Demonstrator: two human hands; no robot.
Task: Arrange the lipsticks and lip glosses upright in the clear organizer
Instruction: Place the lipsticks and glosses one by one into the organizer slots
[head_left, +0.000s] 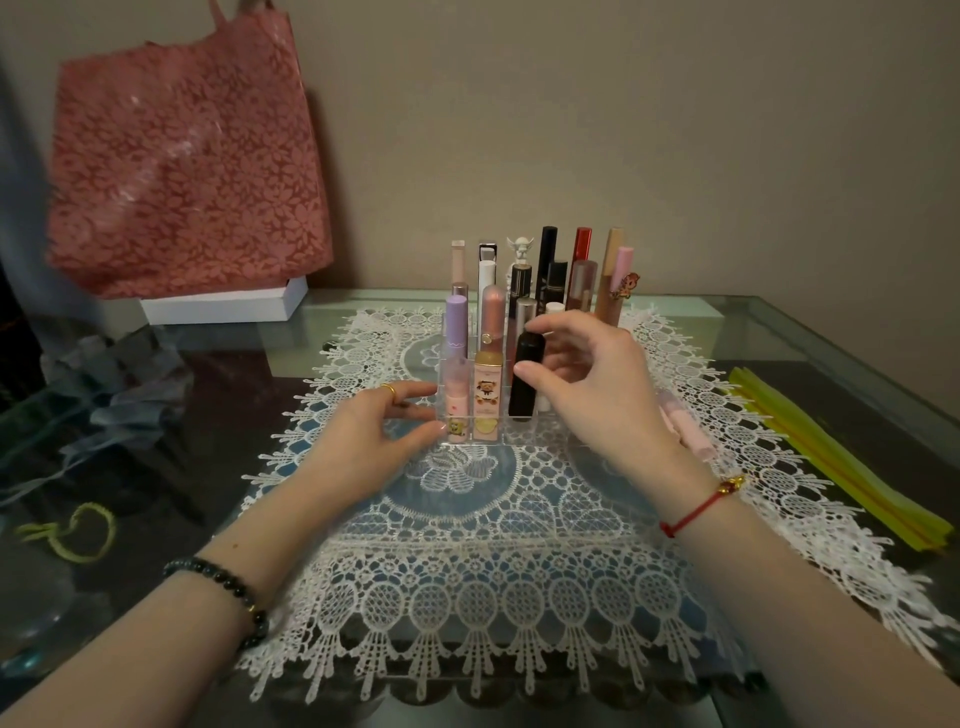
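A clear organizer (524, 431) stands mid-table on a white lace mat, filled with several upright lipsticks and lip glosses (545, 270). A black lipstick tube (524, 376) stands upright in a front slot; my right hand (597, 384) pinches its top between thumb and fingers. My left hand (379, 431) touches the organizer's left front corner with thumb and fingertips, beside a pink tube (457, 410) and a peach patterned tube (487, 400). A pale pink tube (685, 426) lies on the mat behind my right wrist, partly hidden.
A pink floral bag (187, 166) leans on a white box (223, 306) at the back left. Crumpled grey paper (124, 395) and a yellow-green cord (78, 535) lie left. Yellow strips (841, 467) lie along the right. The lace mat (467, 571) covers a glass table.
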